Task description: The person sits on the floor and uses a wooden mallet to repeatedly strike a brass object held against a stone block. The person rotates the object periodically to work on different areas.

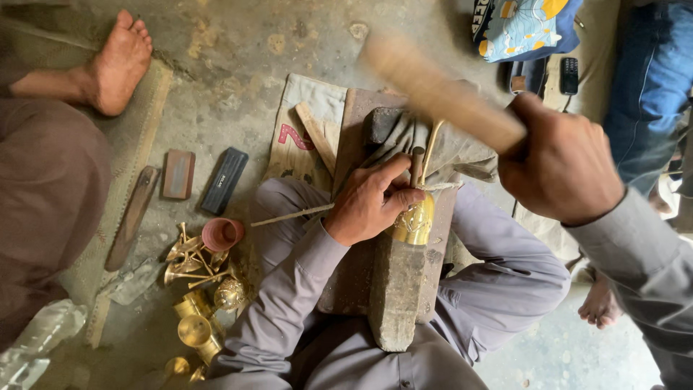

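Brass gleams at the centre of the head view: a small engraved brass piece (414, 220) lies on a long stone block (397, 289) that rests across the person's lap, which keeps the work steady and close. The left hand (372, 202) is curled narrowly around a short punch (417, 165), holding its tip on the brass while the fingers also pin the piece against the block. The right hand (559, 166) is closed tightly on the handle of a wooden mallet (437, 90), raised above the punch and blurred. A grey cloth (447, 148) is bunched behind the block, and a thin stick (292, 215) juts out to the side. On the concrete floor (238, 50), within easy reach, sit finished brass cups (195, 328), a small pink cup (221, 233) and a black sharpening stone (224, 180). Another person's bare foot (119, 61) rests nearby.
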